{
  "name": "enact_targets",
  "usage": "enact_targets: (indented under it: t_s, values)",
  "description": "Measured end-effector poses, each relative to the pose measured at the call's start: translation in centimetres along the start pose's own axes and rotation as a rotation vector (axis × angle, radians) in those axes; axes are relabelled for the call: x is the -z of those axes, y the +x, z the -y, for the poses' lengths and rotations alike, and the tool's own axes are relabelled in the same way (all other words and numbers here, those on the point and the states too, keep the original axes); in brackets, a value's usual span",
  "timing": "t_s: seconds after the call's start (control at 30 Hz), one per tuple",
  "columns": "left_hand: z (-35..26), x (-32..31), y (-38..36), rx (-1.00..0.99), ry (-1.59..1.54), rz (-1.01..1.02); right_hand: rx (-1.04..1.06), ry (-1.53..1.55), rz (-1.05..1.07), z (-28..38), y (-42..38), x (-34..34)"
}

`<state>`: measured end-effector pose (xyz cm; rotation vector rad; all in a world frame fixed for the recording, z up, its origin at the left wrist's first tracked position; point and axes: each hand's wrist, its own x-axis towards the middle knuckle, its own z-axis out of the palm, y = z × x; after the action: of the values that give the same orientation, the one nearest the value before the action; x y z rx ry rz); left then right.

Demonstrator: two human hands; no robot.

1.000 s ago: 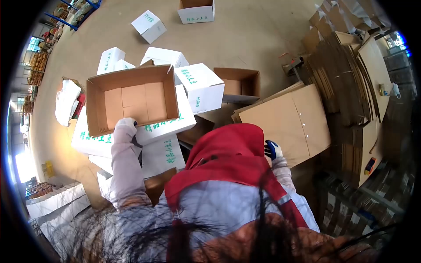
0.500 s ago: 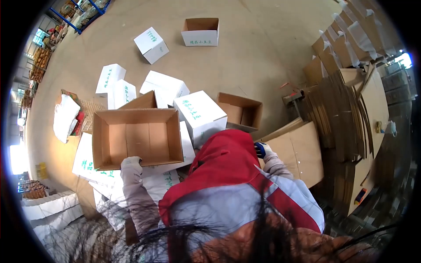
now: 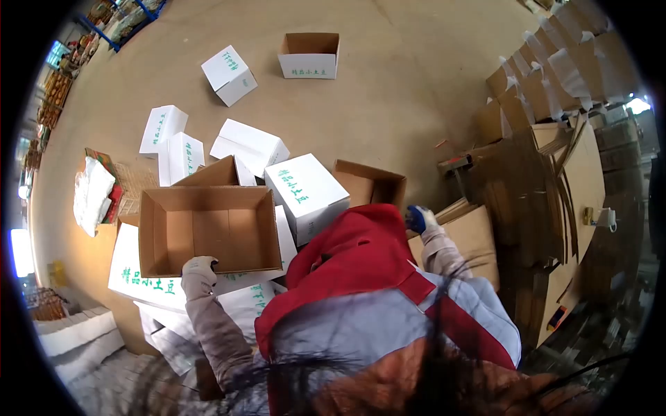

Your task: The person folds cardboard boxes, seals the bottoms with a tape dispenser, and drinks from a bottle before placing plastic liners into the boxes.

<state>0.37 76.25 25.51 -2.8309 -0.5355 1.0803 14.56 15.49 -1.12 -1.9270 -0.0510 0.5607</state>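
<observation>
My left hand (image 3: 200,269), in a pale work glove, is closed on the near rim of an open cardboard box (image 3: 232,232). The box is brown inside and tilted so that its hollow faces me. White boxes with green lettering lie under and around it, one big white box (image 3: 305,191) just to its right. My right hand (image 3: 419,220), in a blue and white glove, is by the far edge of a flat cardboard sheet (image 3: 466,239). Its fingers are partly hidden, and I cannot tell whether they grip anything.
Another open brown box (image 3: 371,184) lies beyond my red apron (image 3: 340,243). Farther off on the floor stand an open white box (image 3: 309,66) and a closed one (image 3: 232,76). Stacks of flattened cardboard (image 3: 586,187) rise at the right. A white bag (image 3: 92,194) lies at the left.
The view has shifted slightly, so the boxes sit a little lower and farther left. My right hand has moved up and away from my body. My left hand stays on the box rim.
</observation>
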Motion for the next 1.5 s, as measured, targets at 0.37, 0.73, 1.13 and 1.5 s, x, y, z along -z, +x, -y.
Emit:
enact_targets:
  t_s: [0.37,0.73,1.13,1.5]
  values:
    - [-0.7,-1.5,-0.6,-0.146,-0.034,-0.229,-0.639,0.536,0.000,6.2,-0.1,-5.6]
    - [-2.5,-2.5,0.5,-0.124,-0.026,-0.156,-0.528,0.519,0.102,10.6,0.7,-5.2]
    - [-2.7,-3.4,1.2,-0.163,-0.013,-0.104,-0.265,-0.021,-0.119,2.7,-0.8,-3.0]
    - [-4.2,-2.0,-1.0,-0.075,-0.039,-0.042,-0.305,0.149,-0.261,2.3,3.2,4.1]
